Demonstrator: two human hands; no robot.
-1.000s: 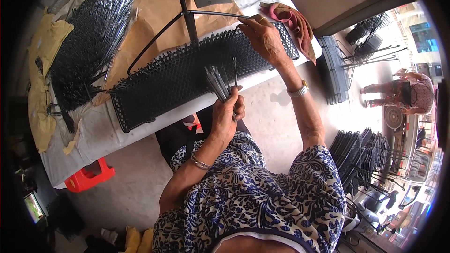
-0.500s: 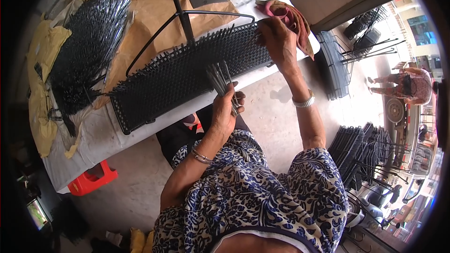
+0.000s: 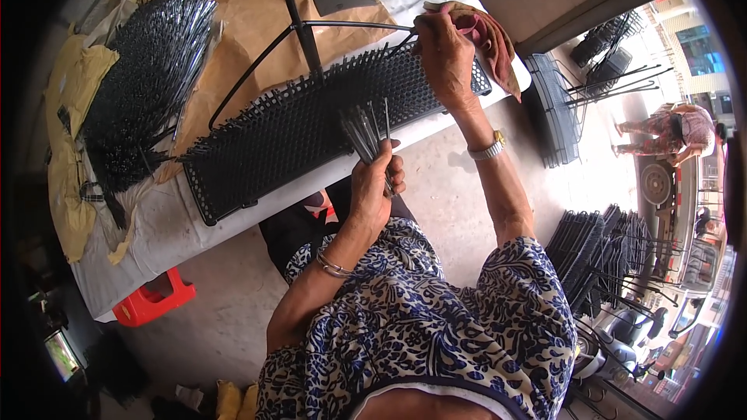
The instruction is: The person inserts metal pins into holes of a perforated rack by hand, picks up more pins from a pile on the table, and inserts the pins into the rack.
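My left hand [image 3: 375,183] is closed round a bundle of thin metal rods [image 3: 361,132], which fan upward in front of the black perforated panel [image 3: 272,148]. Rows of holes cover the panel, and short dark prongs bristle along its far edge. Over the panel's right part, my right hand [image 3: 447,58] has its fingers pinched together near a curved black bar [image 3: 354,24]; whatever lies between the fingertips is hidden. That bar joins a black upright post [image 3: 299,15] behind the panel. A big heap of dark thin rods [image 3: 148,82] lies at the left of the table.
Brown paper [image 3: 249,12] and a white cover [image 3: 167,245] lie on the table. A reddish cloth [image 3: 498,54] rests beside my right hand. Below the table's left edge is a red stool [image 3: 156,298]. Stacked black racks [image 3: 595,249] stand at right; a person [image 3: 677,132] bends beyond.
My right hand has moved slightly up and left over the panel, away from its right end. My left hand stays nearly in place with its rods. The person in the background bends lower.
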